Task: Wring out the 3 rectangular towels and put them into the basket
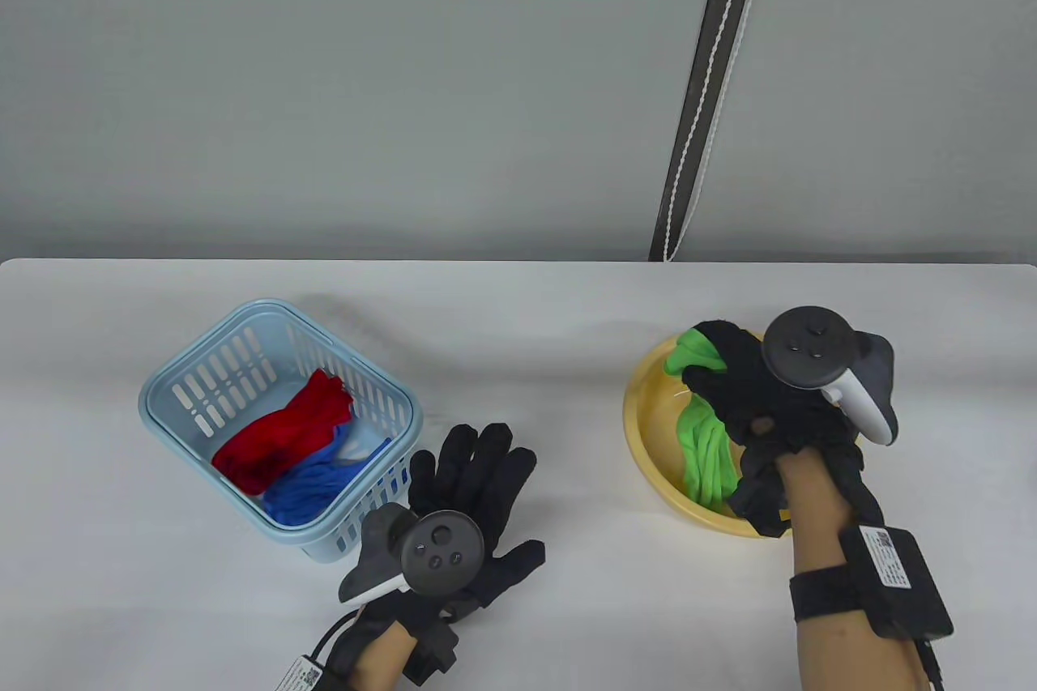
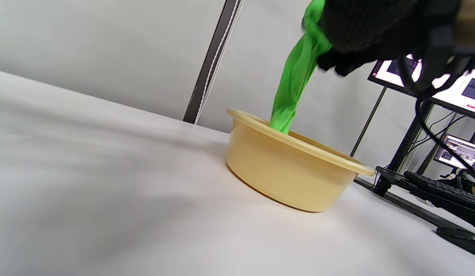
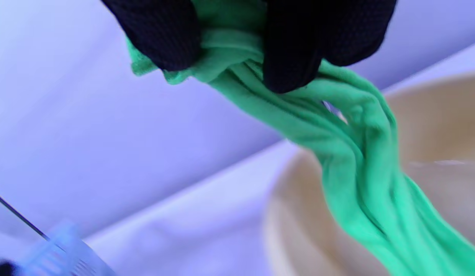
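My right hand (image 1: pixel 729 375) grips the top end of a green towel (image 1: pixel 706 448) above the yellow basin (image 1: pixel 640 432). The towel (image 2: pixel 295 80) hangs down in a bunched strand into the basin (image 2: pixel 291 168). In the right wrist view my black-gloved fingers (image 3: pixel 291 50) are curled round the green towel (image 3: pixel 352 161). A red towel (image 1: pixel 283 424) and a blue towel (image 1: pixel 312 488) lie in the light blue basket (image 1: pixel 186 375) on the left. My left hand (image 1: pixel 478 488) hovers flat with spread fingers beside the basket's right corner and holds nothing.
The white table runs to a grey wall behind, with a dark strap (image 1: pixel 713 83) hanging down it. In the left wrist view a black stand with screens (image 2: pixel 452 88) and a keyboard (image 2: pixel 444 188) stands past the table's right side.
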Available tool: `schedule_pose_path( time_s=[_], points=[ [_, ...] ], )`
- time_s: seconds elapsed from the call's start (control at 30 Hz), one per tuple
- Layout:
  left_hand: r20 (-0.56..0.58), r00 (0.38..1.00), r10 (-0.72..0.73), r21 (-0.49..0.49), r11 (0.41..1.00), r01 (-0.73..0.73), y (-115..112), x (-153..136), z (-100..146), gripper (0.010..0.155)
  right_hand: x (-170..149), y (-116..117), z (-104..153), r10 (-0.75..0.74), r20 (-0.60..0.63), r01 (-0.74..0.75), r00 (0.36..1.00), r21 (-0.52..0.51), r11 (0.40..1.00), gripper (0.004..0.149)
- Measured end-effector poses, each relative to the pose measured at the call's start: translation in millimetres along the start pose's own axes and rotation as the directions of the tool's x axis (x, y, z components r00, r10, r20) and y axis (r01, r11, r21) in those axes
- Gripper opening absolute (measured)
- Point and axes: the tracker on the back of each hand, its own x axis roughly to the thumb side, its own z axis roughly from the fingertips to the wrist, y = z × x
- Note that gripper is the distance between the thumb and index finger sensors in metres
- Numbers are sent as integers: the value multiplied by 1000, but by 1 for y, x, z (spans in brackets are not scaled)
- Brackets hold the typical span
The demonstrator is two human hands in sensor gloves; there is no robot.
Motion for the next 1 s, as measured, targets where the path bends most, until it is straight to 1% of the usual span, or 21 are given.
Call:
schedule_pose_path(
  time_s=[0.13, 0.17, 0.27, 0.37, 0.47, 0.53, 0.6, 0.63, 0.67, 0.73, 0.77, 0.83, 0.87, 0.93, 0.97, 1.0],
  points=[
    [30, 999, 31, 63, 997, -33, 0, 2, -1, 96, 27, -19, 35, -128, 113, 140, 985, -108, 984, 57],
    [40, 998, 40, 77, 996, -43, 0, 3, -1, 96, 31, -21, 40, -150, 130, 165, 980, -118, 979, 57],
    [83, 995, 50, 175, 983, -64, 3, 9, 1, 97, 52, -27, 59, -251, 201, 281, 947, -142, 949, 57],
    [108, 992, 72, 232, 968, -96, 7, 15, 2, 98, 65, -26, 66, -325, 230, 362, 917, -142, 921, 57],
    [123, 983, 139, 281, 945, -169, 12, 19, 4, 102, 79, -20, 68, -383, 266, 421, 884, -101, 902, 57],
    [133, 969, 210, 309, 920, -241, 17, 21, 4, 104, 88, -11, 66, -404, 278, 437, 872, -66, 897, 57],
    [139, 950, 281, 339, 888, -312, 21, 21, 5, 106, 95, 4, 62, -411, 279, 437, 868, -35, 899, 58],
    [131, 939, 318, 353, 870, -344, 22, 20, 5, 107, 99, 15, 59, -423, 272, 442, 865, -10, 897, 58],
    [121, 936, 332, 363, 862, -353, 23, 19, 6, 108, 101, 23, 57, -432, 270, 446, 861, 10, 895, 58],
    [86, 933, 350, 401, 845, -354, 24, 12, 6, 110, 107, 49, 51, -468, 255, 467, 846, 68, 882, 58],
    [70, 932, 355, 409, 842, -352, 24, 9, 6, 110, 108, 57, 49, -485, 250, 478, 838, 94, 874, 58],
    [5, 916, 402, 425, 828, -366, 20, -2, 5, 113, 112, 81, 43, -530, 231, 503, 816, 167, 848, 58],
    [-16, 906, 422, 429, 822, -375, 18, -7, 4, 114, 113, 89, 42, -537, 227, 507, 813, 179, 843, 58],
    [-65, 879, 473, 421, 811, -406, 13, -18, 3, 111, 116, 106, 39, -562, 220, 522, 798, 215, 825, 57],
    [-84, 861, 502, 431, 797, -423, 10, -25, 3, 107, 117, 114, 38, -585, 211, 540, 783, 239, 807, 57],
    [-88, 851, 518, 440, 787, -433, 9, -27, 3, 98, 116, 119, 37, -603, 207, 556, 771, 245, 795, 57]
  ],
)
